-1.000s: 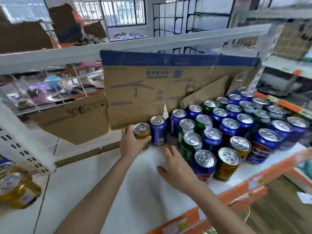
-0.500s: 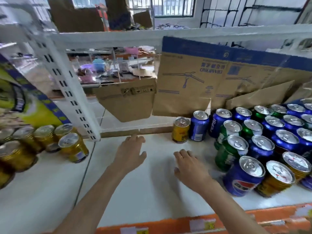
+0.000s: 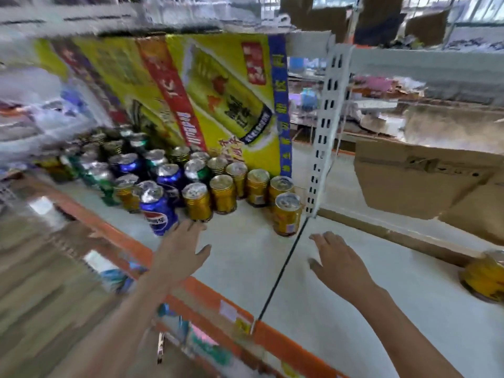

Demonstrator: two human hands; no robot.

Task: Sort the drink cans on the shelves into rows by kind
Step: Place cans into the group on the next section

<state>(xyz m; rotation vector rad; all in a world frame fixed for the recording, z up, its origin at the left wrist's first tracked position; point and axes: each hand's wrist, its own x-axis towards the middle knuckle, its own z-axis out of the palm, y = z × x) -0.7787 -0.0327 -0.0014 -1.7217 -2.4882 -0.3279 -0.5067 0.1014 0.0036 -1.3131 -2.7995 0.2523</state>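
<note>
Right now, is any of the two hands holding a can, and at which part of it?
Nothing is held. The left hand and the right hand are both open and empty above the white shelf, touching no can.

far-left cans (image 3: 90,159) motion-blurred, gold can (image 3: 484,276) cut by right edge

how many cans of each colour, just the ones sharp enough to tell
gold cans: 10
blue cans: 3
green cans: 4
total: 17
blurred cans at the back left not counted
</note>
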